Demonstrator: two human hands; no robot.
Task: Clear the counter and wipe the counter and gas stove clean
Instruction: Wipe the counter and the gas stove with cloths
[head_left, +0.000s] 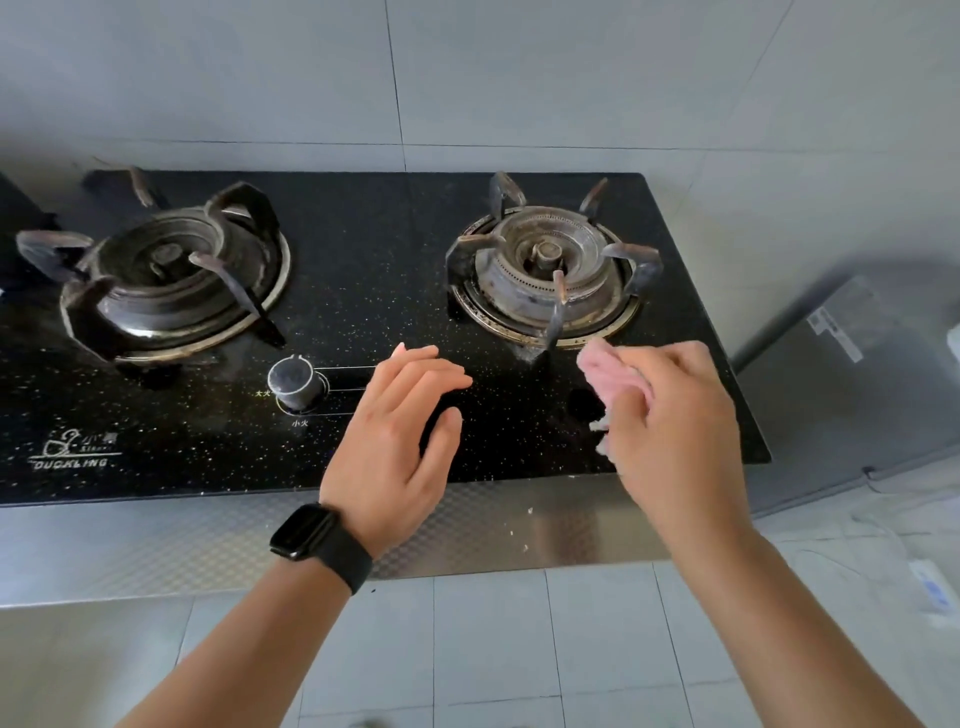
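Black gas stove (374, 249) under right hand (675, 415) gripping pink cloth (613, 376)

Gas stove (363, 270) set on desk (156, 540), backed by wall tiles (467, 78). Two burners seated on stove top: left burner (166, 275) at far left, right burner (550, 270) toward right side. Knob (297, 382) placed between burners, nearer front edge. Left hand (400, 431) held over stove front, just right of knob. Cloth (613, 374) gripped in right hand (675, 415), just before right burner. Crumbs (524, 525) scattered on desk strip before stove, between hands. Cabinet (857, 395) stood right of desk, on floor.
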